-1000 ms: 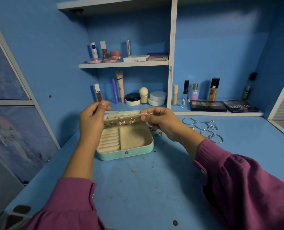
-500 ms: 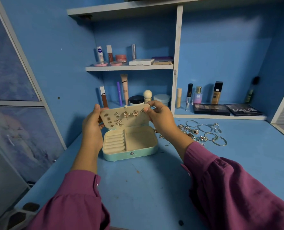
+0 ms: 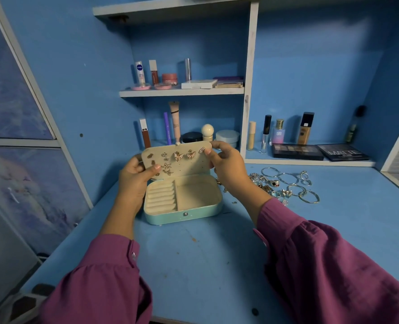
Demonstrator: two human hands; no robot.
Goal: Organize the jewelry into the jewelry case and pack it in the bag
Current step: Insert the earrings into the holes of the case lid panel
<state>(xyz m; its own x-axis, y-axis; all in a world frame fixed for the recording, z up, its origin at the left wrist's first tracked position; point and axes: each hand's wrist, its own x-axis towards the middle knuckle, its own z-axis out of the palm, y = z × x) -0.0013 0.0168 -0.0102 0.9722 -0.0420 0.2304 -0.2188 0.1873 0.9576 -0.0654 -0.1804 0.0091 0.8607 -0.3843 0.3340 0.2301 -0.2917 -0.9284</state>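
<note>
The case [image 3: 184,202] sits open on the desk [image 3: 193,265], near its back edge, snap button facing me. Its tray shows ring rolls on the left and a bare compartment on the right. Above the tray I hold the earring panel [image 3: 177,161] upright; several studs are pinned in it, two butterflies among them.

My left hand [image 3: 135,177] grips the panel's left edge, thumb across its face. My right hand [image 3: 226,164] pinches the top right corner, just beside a stud.

I judge the panel light but bendable, padded card rather than rigid board, so holding it by the edges suits it; pressing the face could pop studs loose or bend posts. The case itself looks light and stiff, best lifted by its long sides once shut.

Right of the case lies the loose jewelry [image 3: 284,185]: thin bangles, rings and small charms in a heap. These are small, slippery and prone to tangle, so I would pinch them one at a time.

Cosmetics [image 3: 287,134] stand on the shelves behind. I see no bag.
</note>
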